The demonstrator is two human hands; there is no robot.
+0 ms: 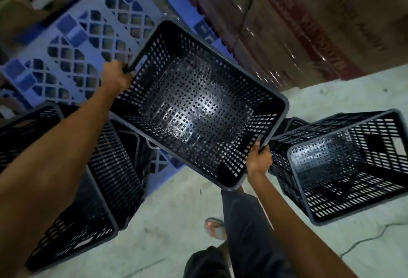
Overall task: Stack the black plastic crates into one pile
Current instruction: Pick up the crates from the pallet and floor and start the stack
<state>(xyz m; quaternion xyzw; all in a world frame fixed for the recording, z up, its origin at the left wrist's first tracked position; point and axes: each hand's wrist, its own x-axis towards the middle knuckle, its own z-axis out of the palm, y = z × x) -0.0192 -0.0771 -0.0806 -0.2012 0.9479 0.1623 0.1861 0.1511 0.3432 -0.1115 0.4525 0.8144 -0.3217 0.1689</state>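
I hold an empty black perforated crate [194,105] in the air in front of me, its open top facing me. My left hand [117,77] grips its far left rim and my right hand [259,158] grips its near right rim. To the right stands a pile of nested black crates [344,167] on the floor, open top up. On the left, more black crates [106,178] stand close together under my left forearm, partly hidden by it.
A blue plastic pallet [84,35] lies on the floor beyond the held crate. Shrink-wrapped cardboard boxes [298,24] form a wall at the back right. Grey concrete floor [176,222] lies below, with my leg and sandalled foot [215,228] and a thin cable [364,240] on it.
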